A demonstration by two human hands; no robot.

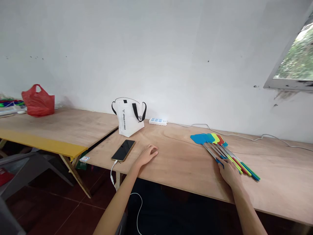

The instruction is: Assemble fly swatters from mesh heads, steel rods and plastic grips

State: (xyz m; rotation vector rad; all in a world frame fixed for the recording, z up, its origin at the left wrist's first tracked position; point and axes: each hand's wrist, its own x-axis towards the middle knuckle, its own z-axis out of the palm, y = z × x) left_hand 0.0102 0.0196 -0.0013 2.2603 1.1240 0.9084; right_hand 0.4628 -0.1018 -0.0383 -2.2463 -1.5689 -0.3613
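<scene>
Several fly swatters (216, 138) with blue, teal, yellow and red heads lie fanned out on the wooden table (176, 163). Their thin metal rods run to coloured handles pointing toward the front right. My right hand (230, 171) is over the handles at the left of the fan, its fingers curled on the blue handle (218, 160) of the leftmost swatter; part of the grip is hidden by the hand. My left hand (147, 154) rests on the tabletop with thumb and fingers apart, holding nothing. Just left of it lies a dark-screened phone (123, 150) with a white cable plugged in.
A white bag with black handles (129, 119) stands behind the phone. Beside it, a white power strip (158, 121) sits against the wall, its cord running right. On another table at left are a red plastic bag (39, 102) and a yellow edge strip (49, 143).
</scene>
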